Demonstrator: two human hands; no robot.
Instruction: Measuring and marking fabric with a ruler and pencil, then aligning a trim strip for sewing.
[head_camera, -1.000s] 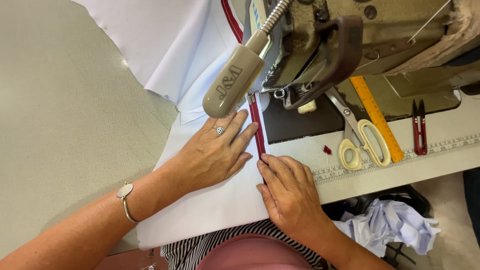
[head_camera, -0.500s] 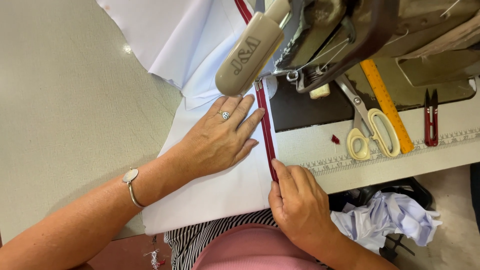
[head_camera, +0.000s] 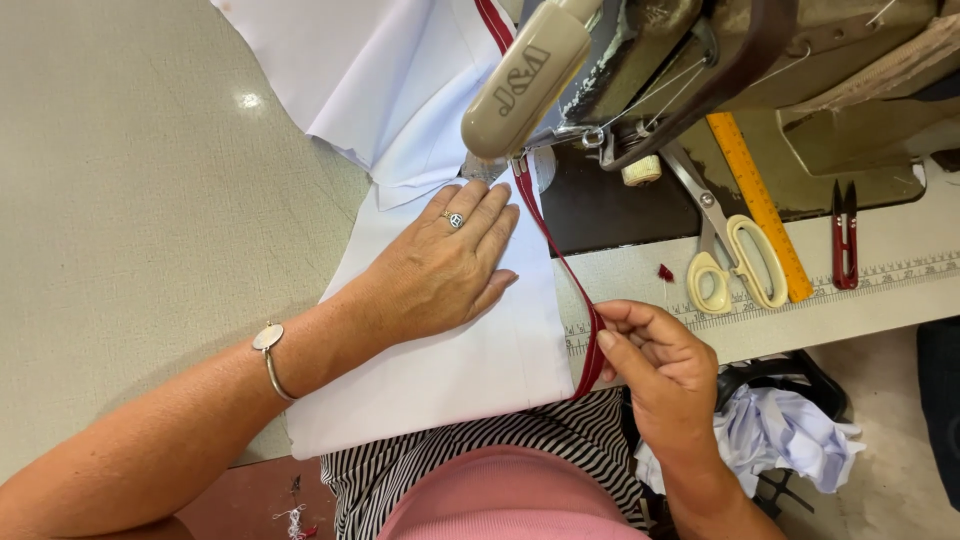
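Observation:
My left hand, with a ring and a bracelet at the wrist, lies flat with fingers spread on a white cloth that runs under the sewing machine. A dark red trim strip follows the cloth's right edge up to the needle area. My right hand pinches the lower end of this trim near the table's front edge, lifting it slightly off the cloth.
Cream-handled scissors, an orange ruler and red thread snips lie on the machine table to the right. More white cloth is piled at the back. A bundle of pale fabric sits below the table edge.
The cloth and trim have fed further toward the machine. My right hand slid back along the trim and went from pressing it flat to pinching its end. The view shifted closer.

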